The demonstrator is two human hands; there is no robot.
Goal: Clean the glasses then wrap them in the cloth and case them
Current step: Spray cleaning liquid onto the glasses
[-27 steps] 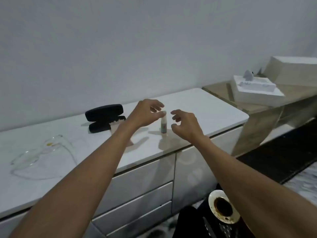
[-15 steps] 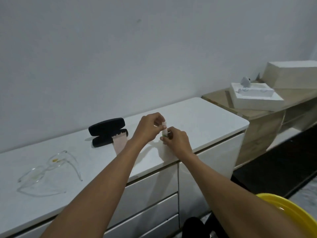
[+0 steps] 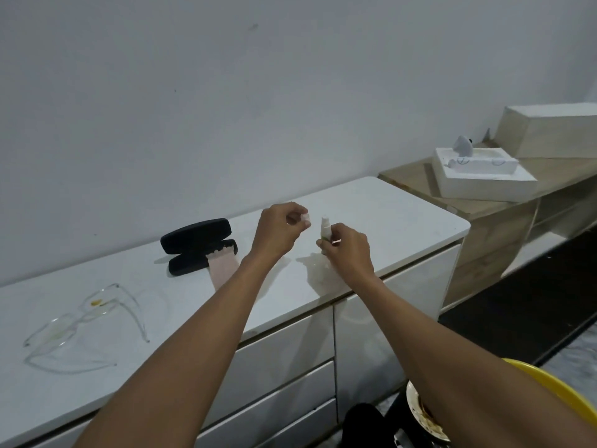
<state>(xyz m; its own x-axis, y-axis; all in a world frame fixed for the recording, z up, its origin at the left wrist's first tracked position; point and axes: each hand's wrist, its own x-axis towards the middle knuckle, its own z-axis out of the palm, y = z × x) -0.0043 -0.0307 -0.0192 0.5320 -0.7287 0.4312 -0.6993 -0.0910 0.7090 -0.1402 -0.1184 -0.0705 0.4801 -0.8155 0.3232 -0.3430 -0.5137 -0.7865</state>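
Clear-framed glasses (image 3: 87, 318) lie on the white cabinet top (image 3: 387, 215) at the far left, with a yellowish smudge on a lens. A black glasses case (image 3: 197, 245) lies open behind my left arm, and a pink cloth (image 3: 223, 266) hangs out of it onto the top. My right hand (image 3: 347, 248) grips a small white spray bottle (image 3: 325, 227) upright just above the top. My left hand (image 3: 281, 231) pinches the bottle's small white cap (image 3: 305, 218), held a little to the left of the bottle's nozzle.
A low wooden shelf (image 3: 504, 202) at the right carries a white tray (image 3: 484, 179) with small items and a white box (image 3: 549, 130). A yellow bowl (image 3: 555, 396) and a dirty plate (image 3: 423, 412) sit low at the bottom right. Drawers front the cabinet.
Both hands closed on the bottle standing on the top. The right hand now holds it, and the left hand has pulled the cap off to the left.
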